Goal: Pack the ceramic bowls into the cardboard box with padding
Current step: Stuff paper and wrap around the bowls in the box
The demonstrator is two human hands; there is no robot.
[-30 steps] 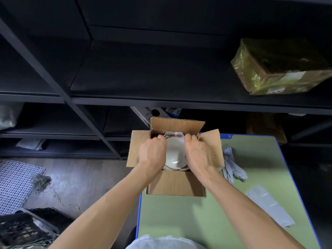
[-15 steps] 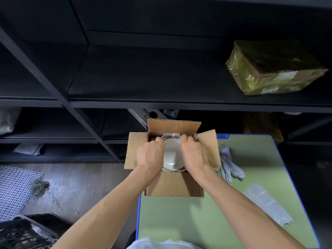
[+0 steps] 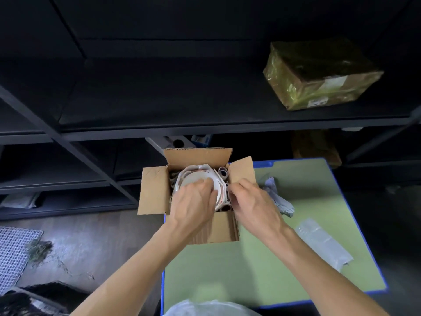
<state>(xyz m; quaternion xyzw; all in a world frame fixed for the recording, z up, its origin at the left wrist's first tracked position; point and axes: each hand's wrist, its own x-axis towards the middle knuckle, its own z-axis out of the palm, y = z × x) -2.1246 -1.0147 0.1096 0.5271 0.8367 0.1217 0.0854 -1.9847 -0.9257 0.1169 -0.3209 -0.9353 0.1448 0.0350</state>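
Since a moment ago the left hand [image 3: 193,206] has slid onto the bowl [image 3: 193,176] and the right hand [image 3: 252,201] has shifted to its right edge. One open cardboard box [image 3: 155,190] stands on the green tabletop [image 3: 227,270], flaps splayed. Inside sits the white bowl, seemingly base up; layered rims suggest a stack, count unclear. Left fingers curl over the bowl, gripping it; right fingers [image 3: 234,189] pinch paper padding [image 3: 223,173] beside it.

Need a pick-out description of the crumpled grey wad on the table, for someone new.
Start at the green table, then the open cardboard box on its far left corner. The wad lies just right of that box, beyond the right hand. Unlike the flat translucent strip nearer the right edge, it is bunched and opaque.
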